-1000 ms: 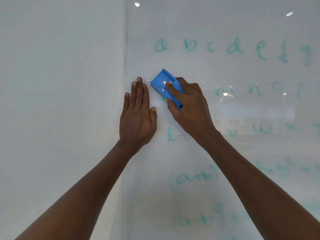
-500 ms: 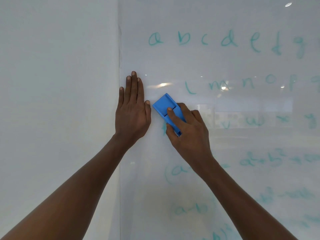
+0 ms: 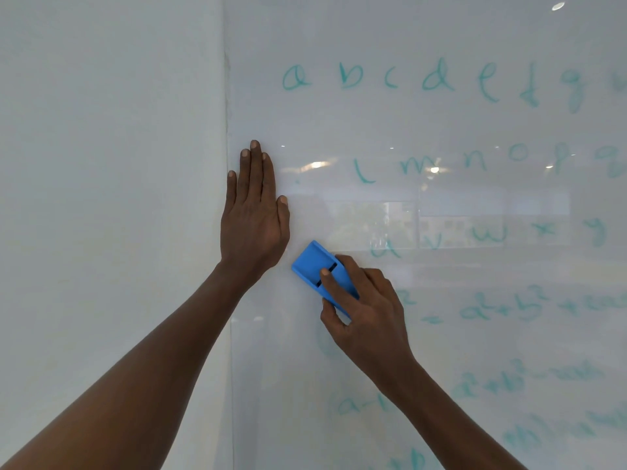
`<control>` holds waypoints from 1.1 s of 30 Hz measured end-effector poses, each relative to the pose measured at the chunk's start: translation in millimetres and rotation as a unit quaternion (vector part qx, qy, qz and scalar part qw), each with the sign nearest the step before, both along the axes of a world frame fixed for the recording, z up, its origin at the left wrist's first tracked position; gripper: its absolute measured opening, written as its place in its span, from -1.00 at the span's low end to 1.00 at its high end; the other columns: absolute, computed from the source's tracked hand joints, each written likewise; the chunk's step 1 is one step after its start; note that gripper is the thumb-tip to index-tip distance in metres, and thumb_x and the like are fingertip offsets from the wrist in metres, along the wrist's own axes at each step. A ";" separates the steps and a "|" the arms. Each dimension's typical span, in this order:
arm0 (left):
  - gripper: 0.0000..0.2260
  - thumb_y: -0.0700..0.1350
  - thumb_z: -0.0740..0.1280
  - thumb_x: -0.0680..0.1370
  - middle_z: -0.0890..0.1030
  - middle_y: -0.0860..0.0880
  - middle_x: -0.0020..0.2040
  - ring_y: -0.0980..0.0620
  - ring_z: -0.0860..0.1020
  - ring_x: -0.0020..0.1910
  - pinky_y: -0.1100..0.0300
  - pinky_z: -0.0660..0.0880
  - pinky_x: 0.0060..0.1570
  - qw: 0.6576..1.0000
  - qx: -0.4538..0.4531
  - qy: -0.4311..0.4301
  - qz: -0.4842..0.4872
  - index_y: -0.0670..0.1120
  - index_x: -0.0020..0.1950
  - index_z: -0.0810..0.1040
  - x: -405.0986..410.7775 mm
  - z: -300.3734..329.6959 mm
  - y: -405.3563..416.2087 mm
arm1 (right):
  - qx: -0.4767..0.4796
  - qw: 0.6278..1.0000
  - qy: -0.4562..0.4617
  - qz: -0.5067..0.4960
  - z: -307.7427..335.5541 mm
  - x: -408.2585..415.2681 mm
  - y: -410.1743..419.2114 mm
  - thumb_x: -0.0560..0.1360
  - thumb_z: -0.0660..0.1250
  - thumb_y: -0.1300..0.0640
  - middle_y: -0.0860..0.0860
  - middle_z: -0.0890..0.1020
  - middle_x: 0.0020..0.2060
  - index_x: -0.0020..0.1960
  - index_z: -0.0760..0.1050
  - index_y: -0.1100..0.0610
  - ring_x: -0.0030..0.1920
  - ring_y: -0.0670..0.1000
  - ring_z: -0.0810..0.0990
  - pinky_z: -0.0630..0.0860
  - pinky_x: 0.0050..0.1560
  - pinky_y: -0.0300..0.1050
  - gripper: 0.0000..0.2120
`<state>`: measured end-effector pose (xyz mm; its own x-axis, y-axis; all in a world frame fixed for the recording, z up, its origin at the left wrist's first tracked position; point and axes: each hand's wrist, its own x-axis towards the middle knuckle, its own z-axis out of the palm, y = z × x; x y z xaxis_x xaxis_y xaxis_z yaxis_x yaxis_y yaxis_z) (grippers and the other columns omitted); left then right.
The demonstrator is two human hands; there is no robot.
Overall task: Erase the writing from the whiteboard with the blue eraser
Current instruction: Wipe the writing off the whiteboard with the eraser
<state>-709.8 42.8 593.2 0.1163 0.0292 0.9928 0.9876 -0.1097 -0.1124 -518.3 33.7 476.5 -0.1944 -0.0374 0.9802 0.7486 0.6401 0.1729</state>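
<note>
1. Blue eraser (image 3: 322, 276): pressed flat on the whiteboard (image 3: 441, 130) near its left edge, at the level of the third row of writing. A second ago it sat higher, at the second row; it has travelled downward along the left edge.
2. Right hand (image 3: 368, 310): curled around the blue eraser, forefinger laid across its back, thumb against its lower side.
3. Left hand (image 3: 254, 215): fingers straight and together, palm flat on the whiteboard at its left edge, holding nothing. Relative to the board it has not shifted; it sits just up and left of the blue eraser, not touching it.
4. Writing (image 3: 424, 79): the leftmost letters of the second and third rows are now gone, leaving a bare vertical strip beside the left edge.
5. Remaining: the top row from "a" onward, the rest of both rows, and the formulas toward the bottom edge.
6. Judgement: the task is at an early stage; most of the board is yet to be wiped.
</note>
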 end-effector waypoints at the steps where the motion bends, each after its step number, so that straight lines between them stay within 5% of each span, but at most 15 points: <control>1: -0.45 -0.11 0.04 0.70 0.03 -0.23 0.67 -0.15 -0.01 0.67 -0.04 -0.05 0.64 1.000 0.000 0.000 0.000 -0.29 0.65 0.06 0.0 0.3 0.2 | 0.001 1.000 -0.005 0.003 -2.7 0.9 -0.1 0.46 0.36 0.10 0.15 0.59 0.25 0.22 0.63 0.12 -0.04 0.13 0.57 0.55 -0.04 -0.04 -0.66; 33: -0.44 -0.10 0.05 0.67 0.05 -0.23 0.67 -0.15 0.01 0.67 -0.10 0.04 0.63 1.000 0.003 -0.006 -0.008 -0.29 0.64 0.10 0.7 0.2 5.9 | 0.065 0.997 0.045 0.003 131.3 -41.4 16.4 0.55 0.21 0.02 0.15 0.55 0.27 0.31 0.56 0.12 0.01 0.16 0.50 0.49 0.01 0.01 -0.61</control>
